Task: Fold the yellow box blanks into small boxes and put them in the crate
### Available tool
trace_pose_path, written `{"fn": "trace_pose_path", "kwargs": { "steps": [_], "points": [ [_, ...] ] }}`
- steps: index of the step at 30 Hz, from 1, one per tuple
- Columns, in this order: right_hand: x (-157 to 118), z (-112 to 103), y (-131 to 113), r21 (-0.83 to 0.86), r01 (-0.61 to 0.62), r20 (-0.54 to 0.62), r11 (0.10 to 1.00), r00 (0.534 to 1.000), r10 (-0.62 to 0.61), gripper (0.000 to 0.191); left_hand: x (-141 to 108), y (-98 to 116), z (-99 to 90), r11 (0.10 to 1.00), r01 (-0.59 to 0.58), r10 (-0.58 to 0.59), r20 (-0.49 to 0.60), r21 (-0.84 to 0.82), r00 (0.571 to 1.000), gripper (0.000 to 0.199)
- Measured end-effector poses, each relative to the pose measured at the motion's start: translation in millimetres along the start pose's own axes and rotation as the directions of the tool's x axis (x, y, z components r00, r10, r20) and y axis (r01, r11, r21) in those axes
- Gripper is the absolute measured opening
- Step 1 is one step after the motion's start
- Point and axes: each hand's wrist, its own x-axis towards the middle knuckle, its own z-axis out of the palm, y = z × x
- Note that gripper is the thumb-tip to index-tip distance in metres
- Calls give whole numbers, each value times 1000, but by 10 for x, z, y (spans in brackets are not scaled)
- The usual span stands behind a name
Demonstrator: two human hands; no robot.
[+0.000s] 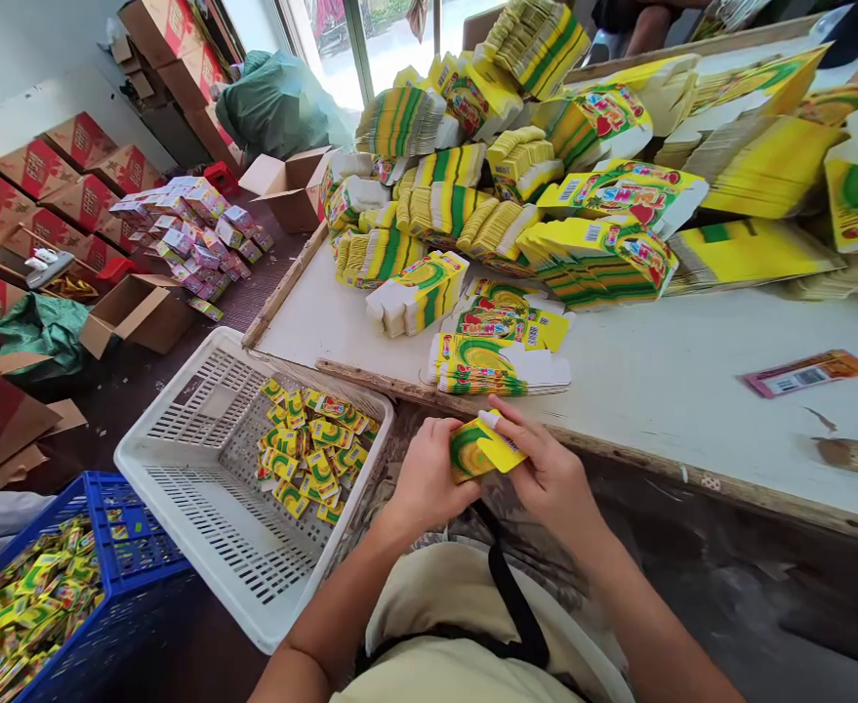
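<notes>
Just in front of the table edge, a small yellow and green carton (pixel 470 451) is held between my two hands. My left hand (pixel 432 471) wraps round its left end. The fingers of my right hand (pixel 546 467) press on the yellow flap at its right end. Beyond them, a stack of flat cartons (pixel 483 364) lies at the edge of the white table (pixel 648 376). More flat cartons (pixel 506 317) lie just behind that stack. To the left, a white basket (pixel 253 586) holds many folded yellow cartons (pixel 318 444).
Large piles of flat yellow cartons (pixel 596 249) cover the table's far side. A pink packet (pixel 809 373) lies at the right. A blue crate (pixel 136 566) of filled packs stands at lower left. Cardboard boxes (pixel 143 312) are on the floor; part of another person (pixel 648 29) shows behind the table.
</notes>
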Motion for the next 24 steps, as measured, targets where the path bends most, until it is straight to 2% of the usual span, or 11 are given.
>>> {"fn": "trace_pose_path", "kwargs": {
  "steps": [3, 5, 10, 12, 15, 18, 20, 24],
  "points": [
    [-4, -82, 66, -32, 36, 134, 999, 990, -31, 48, 0, 3, -160, 1000, 12, -11, 23, -6, 1000, 55],
    [-15, -142, 92, -35, 58, 189, 998, 981, -50, 39, 8, 2, -247, 1000, 17, -16, 47, -17, 999, 55],
    [11, -327, 82, -19, 35, 311, 999, 950, -28, 24, 43, 32, -301, 999, -32, 34, 115, -20, 993, 56],
    [33, -342, 49, -24, -6, 304, 1000, 953, 13, 18, 55, 53, -277, 998, -61, 60, 118, 5, 991, 55],
    [51, -252, -25, -1, -87, 168, 996, 982, 86, 11, 51, 58, -257, 994, -83, 76, 96, 71, 992, 54],
    [65, -132, -109, 46, -136, 105, 990, 986, 131, 13, 9, 13, -298, 990, -91, 81, 84, 113, 993, 54],
    [85, -88, -158, 97, -135, 150, 986, 981, 119, 17, -34, -27, -343, 991, -96, 88, 79, 97, 993, 54],
    [137, -44, -228, 210, -150, 261, 966, 961, 93, 43, -116, -41, -381, 997, -70, 68, 46, 35, 997, 56]
  ]
}}
